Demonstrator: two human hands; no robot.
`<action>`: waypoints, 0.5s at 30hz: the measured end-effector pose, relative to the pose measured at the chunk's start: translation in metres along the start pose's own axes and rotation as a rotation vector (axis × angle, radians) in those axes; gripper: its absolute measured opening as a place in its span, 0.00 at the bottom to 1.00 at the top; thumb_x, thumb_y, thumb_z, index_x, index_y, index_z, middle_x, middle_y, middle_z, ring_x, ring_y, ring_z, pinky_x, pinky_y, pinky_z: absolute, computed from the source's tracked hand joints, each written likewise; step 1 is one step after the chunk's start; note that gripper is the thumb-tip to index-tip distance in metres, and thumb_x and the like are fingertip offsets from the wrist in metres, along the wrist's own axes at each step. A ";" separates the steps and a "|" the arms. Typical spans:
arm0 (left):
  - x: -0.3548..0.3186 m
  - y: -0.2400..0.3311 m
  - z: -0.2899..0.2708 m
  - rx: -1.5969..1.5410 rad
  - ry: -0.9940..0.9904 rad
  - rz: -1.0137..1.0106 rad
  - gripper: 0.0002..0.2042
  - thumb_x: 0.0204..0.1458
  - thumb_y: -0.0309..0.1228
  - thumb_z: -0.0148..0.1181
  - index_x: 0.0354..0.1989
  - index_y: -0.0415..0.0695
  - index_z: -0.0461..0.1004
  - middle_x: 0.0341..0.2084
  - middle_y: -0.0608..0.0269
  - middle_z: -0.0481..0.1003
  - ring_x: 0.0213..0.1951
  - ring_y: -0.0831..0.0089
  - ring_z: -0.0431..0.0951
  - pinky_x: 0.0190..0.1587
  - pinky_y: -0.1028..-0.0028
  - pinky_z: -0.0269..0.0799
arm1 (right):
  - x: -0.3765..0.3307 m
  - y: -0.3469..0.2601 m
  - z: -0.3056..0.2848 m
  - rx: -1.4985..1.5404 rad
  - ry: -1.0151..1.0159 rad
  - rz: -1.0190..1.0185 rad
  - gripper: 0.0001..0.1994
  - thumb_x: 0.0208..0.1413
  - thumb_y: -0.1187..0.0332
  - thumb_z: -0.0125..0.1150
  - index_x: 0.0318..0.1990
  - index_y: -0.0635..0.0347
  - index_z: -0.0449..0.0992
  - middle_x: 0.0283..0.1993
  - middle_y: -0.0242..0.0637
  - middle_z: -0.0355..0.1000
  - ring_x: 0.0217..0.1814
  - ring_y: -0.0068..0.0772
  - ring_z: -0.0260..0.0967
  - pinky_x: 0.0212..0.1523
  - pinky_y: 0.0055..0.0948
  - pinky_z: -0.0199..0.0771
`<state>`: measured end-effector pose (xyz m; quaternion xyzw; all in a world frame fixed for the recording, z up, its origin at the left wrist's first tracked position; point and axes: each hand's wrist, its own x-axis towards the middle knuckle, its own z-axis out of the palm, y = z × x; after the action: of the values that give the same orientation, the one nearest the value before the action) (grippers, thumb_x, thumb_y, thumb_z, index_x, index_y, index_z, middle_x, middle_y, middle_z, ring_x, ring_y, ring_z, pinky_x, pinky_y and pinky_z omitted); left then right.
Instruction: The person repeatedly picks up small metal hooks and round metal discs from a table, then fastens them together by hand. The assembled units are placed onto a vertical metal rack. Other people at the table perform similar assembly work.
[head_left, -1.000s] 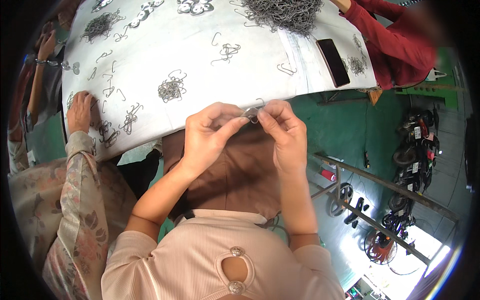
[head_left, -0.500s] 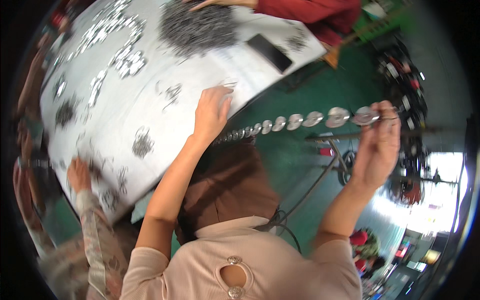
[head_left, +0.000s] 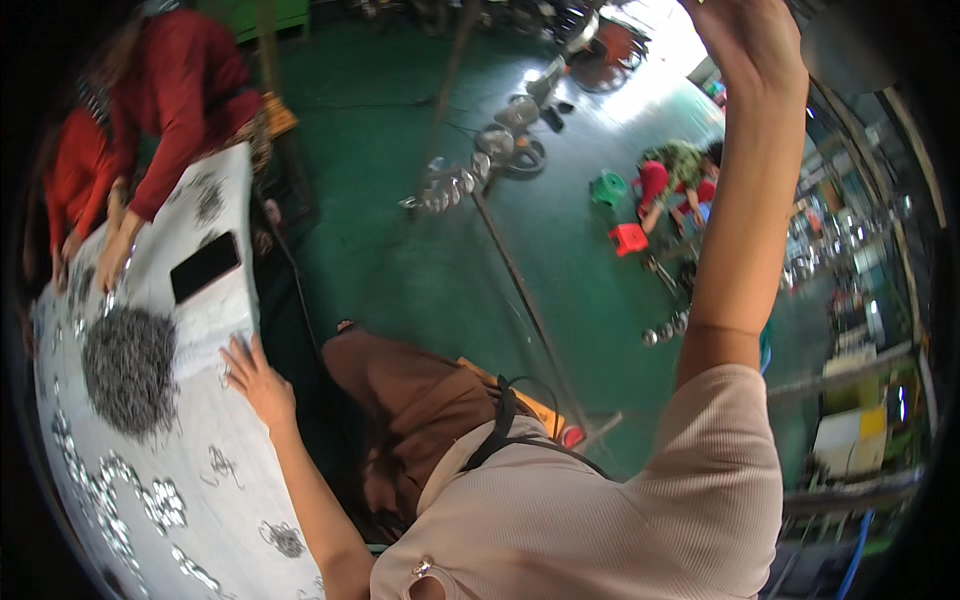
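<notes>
My right arm is raised high, and my right hand (head_left: 748, 42) is at the top edge, its fingertips cut off. In the earlier frame it pinches the end of a string of shiny metal discs (head_left: 495, 143). That string now runs slanting through the air toward the same hand, its lower end blurred; the grip itself is out of sight. My left hand (head_left: 262, 385) rests at the white table's (head_left: 205, 440) edge with its fingers spread, holding nothing. Close to it lie a dark heap of thin wire pieces (head_left: 130, 372) and a black phone (head_left: 205, 267).
Shiny metal pieces (head_left: 165, 503) and a small wire cluster (head_left: 284, 540) lie on the table. A person in red (head_left: 190, 90) works at its far end. Across the green floor are a crouching person (head_left: 680, 175), a red stool (head_left: 628, 239) and a green stool (head_left: 607, 188).
My view has swung right. My right hand has risen to the top edge, and the string of discs has swung up with it. My left hand's fingers have spread on the table.
</notes>
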<state>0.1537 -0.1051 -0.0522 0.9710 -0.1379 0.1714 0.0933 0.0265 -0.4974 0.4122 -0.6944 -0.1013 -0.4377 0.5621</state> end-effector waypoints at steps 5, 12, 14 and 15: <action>0.000 -0.007 0.022 0.046 0.007 0.104 0.34 0.43 0.15 0.49 0.63 0.51 0.57 0.67 0.52 0.48 0.69 0.48 0.42 0.63 0.43 0.46 | 0.010 -0.039 -0.055 -0.360 -0.002 0.032 0.08 0.53 0.65 0.61 0.41 0.47 0.72 0.31 0.16 0.67 0.34 0.13 0.61 0.36 0.20 0.58; 0.002 -0.010 0.029 0.072 -0.037 0.147 0.35 0.44 0.14 0.47 0.63 0.56 0.57 0.67 0.52 0.49 0.68 0.47 0.43 0.63 0.42 0.46 | -0.013 -0.076 -0.149 -0.564 0.412 0.099 0.07 0.54 0.66 0.58 0.41 0.49 0.73 0.32 0.19 0.71 0.31 0.14 0.65 0.29 0.19 0.57; 0.003 -0.032 0.017 0.112 0.015 0.102 0.34 0.44 0.14 0.47 0.63 0.56 0.57 0.67 0.52 0.49 0.68 0.47 0.43 0.62 0.42 0.46 | -0.025 -0.068 -0.159 -0.564 0.511 0.132 0.05 0.56 0.66 0.56 0.40 0.48 0.73 0.27 0.18 0.68 0.28 0.15 0.63 0.28 0.19 0.56; 0.003 -0.033 0.018 0.104 0.026 0.103 0.34 0.44 0.14 0.47 0.63 0.57 0.57 0.67 0.52 0.48 0.68 0.47 0.43 0.62 0.42 0.46 | -0.033 -0.076 -0.182 -0.565 0.473 0.143 0.04 0.56 0.66 0.56 0.38 0.47 0.73 0.26 0.18 0.67 0.27 0.15 0.62 0.27 0.19 0.56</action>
<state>0.1716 -0.0787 -0.0726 0.9638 -0.1776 0.1955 0.0356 -0.1315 -0.6177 0.4381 -0.7071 0.2049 -0.5564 0.3854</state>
